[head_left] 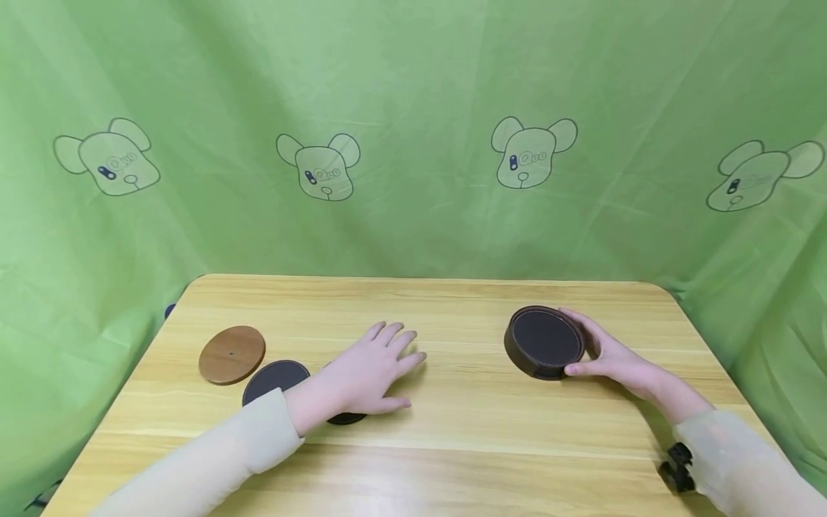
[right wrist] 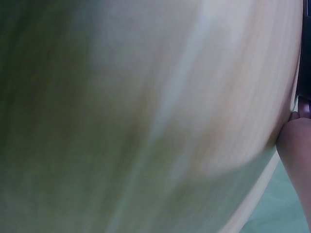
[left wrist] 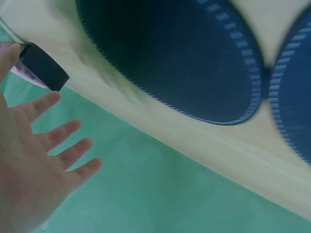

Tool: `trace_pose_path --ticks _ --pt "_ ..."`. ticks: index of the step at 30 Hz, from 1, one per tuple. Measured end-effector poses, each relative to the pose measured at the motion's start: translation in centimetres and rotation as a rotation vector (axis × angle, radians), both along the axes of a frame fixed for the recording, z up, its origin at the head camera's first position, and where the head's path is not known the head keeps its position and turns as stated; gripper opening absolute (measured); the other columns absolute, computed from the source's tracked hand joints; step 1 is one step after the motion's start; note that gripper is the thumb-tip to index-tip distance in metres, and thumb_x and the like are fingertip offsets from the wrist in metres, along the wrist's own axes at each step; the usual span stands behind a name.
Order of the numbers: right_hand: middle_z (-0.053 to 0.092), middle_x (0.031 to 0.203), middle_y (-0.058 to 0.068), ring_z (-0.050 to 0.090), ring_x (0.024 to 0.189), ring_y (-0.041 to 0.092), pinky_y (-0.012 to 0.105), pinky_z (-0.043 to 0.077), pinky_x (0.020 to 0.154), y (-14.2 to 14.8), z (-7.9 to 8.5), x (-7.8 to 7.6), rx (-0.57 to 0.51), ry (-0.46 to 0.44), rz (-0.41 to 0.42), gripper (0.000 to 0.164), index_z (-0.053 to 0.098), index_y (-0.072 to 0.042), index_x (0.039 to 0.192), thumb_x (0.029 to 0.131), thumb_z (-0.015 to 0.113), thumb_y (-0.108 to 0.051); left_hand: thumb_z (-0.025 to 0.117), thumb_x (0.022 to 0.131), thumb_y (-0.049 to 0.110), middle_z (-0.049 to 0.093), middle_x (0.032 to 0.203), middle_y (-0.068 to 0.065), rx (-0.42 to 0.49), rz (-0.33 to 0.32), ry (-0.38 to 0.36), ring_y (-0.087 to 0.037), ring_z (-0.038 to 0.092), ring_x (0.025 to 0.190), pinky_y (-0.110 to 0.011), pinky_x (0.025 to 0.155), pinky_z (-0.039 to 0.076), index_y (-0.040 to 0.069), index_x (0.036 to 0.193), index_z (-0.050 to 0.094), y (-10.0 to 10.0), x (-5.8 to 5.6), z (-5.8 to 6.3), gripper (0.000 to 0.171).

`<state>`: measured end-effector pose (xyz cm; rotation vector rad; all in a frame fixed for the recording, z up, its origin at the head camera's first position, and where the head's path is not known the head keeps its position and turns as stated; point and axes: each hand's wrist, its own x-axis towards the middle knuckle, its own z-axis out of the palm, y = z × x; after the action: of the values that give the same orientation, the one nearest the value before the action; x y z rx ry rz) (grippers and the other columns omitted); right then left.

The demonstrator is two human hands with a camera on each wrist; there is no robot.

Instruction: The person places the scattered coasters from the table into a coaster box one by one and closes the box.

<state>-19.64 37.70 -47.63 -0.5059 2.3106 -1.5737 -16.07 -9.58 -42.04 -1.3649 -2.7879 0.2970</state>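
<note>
At the table's right side, my right hand point(head_left: 607, 355) grips a round dark brown coaster holder point(head_left: 517, 352) by its side, thumb in front and fingers behind. A dark coaster point(head_left: 543, 336) lies inside its rim. My left hand point(head_left: 375, 370) is spread, palm down, over the middle-left of the table and holds nothing. Under it, a dark round coaster point(head_left: 347, 418) is mostly hidden. Beside that lies another dark stitched coaster point(head_left: 274, 377), partly covered by the forearm. The left wrist view shows both stitched coasters point(left wrist: 170, 58) close together.
A brown wooden disc point(head_left: 232, 355) with a small centre mark lies at the table's left. The light wooden table point(head_left: 452, 452) ends at a green curtain point(head_left: 426, 237) behind and at the sides. A black device point(head_left: 677, 467) sits at the right wrist.
</note>
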Motion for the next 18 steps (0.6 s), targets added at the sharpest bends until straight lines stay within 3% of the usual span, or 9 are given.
trace_pose_path --ticks 5,11,18 --pt "0.035 0.160 -0.017 0.034 0.136 -0.024 -0.001 0.028 0.099 0.0 0.0 0.0 -0.010 0.005 0.004 0.103 0.018 -0.014 0.171 0.088 0.078 0.002 0.061 0.096 0.070 0.042 0.165 -0.013 0.012 0.033 -0.028 -0.041 0.038 0.154 -0.061 0.126 0.033 0.025 0.160 0.048 -1.7 0.6 -0.7 0.079" --pt "0.038 0.155 -0.024 0.037 0.137 -0.022 0.000 0.028 0.101 -0.1 0.1 0.1 -0.044 0.020 0.024 0.103 0.018 -0.009 0.170 0.088 0.078 0.005 0.067 0.091 0.072 0.048 0.159 -0.014 0.032 0.045 -0.009 -0.041 0.044 0.149 -0.064 0.121 0.038 0.024 0.155 0.052 -3.5 1.4 -1.8 0.082" --pt "0.037 0.157 -0.023 0.037 0.137 -0.022 0.001 0.029 0.101 0.2 -0.2 -0.1 -0.030 0.010 0.028 0.102 0.016 -0.011 0.170 0.090 0.077 0.004 0.069 0.090 0.070 0.049 0.159 -0.013 0.090 0.091 -0.076 -0.041 0.045 0.148 -0.064 0.120 0.040 0.024 0.154 0.054 -5.4 2.3 -2.9 0.080"
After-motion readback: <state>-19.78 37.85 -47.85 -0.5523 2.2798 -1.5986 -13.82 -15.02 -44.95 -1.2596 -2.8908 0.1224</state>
